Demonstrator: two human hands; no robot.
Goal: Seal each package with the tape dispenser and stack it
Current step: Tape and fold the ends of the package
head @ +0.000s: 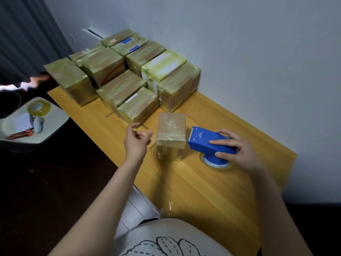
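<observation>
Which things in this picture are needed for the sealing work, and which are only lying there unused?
For the job:
- small brown package
- blue tape dispenser, gripped by the right hand
- stacked taped packages by the wall

Lying about, on the white side table:
- spare tape roll
- orange-handled tool
- white paper

Makeshift parcel-packing corner, domestic-looking room. Wooden bench (212,191) set against a plain white wall (239,43); grey curtain (24,34) at left. Taped parcels (114,65) massed at the bench's far end; blue tape dispenser (206,141) on it. Low white side table (55,124) carries a spare tape roll (39,107).
</observation>
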